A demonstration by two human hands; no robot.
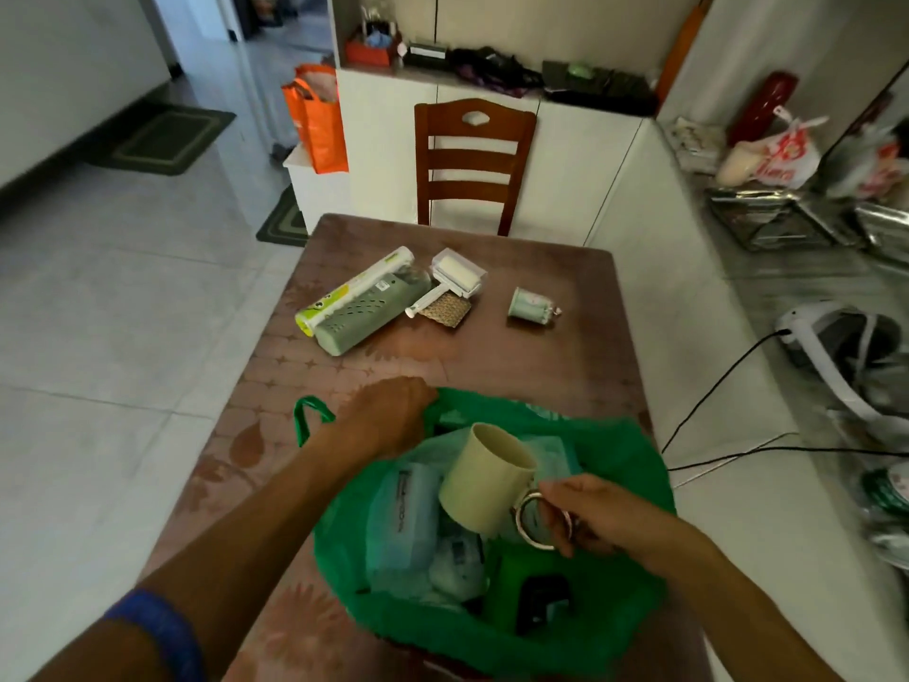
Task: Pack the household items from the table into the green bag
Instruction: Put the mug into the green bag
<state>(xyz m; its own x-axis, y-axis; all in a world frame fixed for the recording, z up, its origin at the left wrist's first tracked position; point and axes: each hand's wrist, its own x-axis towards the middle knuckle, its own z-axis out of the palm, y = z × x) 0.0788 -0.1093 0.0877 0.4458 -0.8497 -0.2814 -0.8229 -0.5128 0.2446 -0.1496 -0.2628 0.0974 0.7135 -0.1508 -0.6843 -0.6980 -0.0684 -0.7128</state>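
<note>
The green bag (624, 455) lies open on the near part of the brown table (531, 356), with pale packets and a green container inside. My left hand (393, 411) grips the bag's far left rim and holds it open. My right hand (585, 514) holds a cream mug (484, 477) by its handle, tilted over the bag's mouth. Farther back on the table lie a long roll in its wrapper (351, 290), a green perforated case (364, 317), a lint roller (455, 280), a woven pad (445, 310) and a small green cup (530, 303) on its side.
A wooden chair (472, 160) stands at the table's far end before white cabinets. An orange bag (317, 125) sits at the back left. A cluttered counter with cables (713, 401) runs along the right. Tiled floor lies to the left.
</note>
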